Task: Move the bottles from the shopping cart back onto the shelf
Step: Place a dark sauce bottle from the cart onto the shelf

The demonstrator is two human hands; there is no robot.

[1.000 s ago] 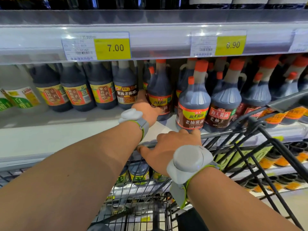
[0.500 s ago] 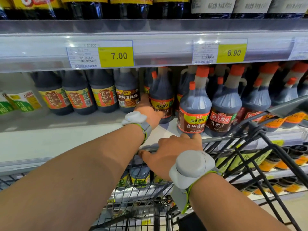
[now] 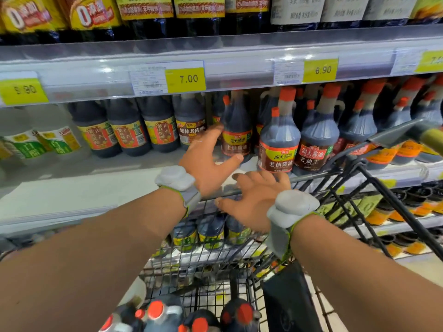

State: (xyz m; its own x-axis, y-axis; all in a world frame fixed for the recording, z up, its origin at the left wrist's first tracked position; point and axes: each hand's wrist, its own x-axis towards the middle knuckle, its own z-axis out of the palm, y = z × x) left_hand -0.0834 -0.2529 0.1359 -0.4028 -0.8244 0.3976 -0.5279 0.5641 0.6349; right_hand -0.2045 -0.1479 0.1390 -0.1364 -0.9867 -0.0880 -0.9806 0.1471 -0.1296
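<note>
Shelf (image 3: 84,183) bottles (image 3: 279,137) dark, red-capped; left hand (image 3: 211,164) and right hand (image 3: 254,200) splayed, holding nothing.

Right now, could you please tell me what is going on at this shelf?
A person is moving dark sauce bottles from a shopping cart onto the store shelf. The left hand is open with spread fingers beside a red-capped bottle standing on the shelf, not gripping it. The right hand is open too, over the cart's front rail. Several red-capped bottles lie in the cart, so the job is not finished.
</note>
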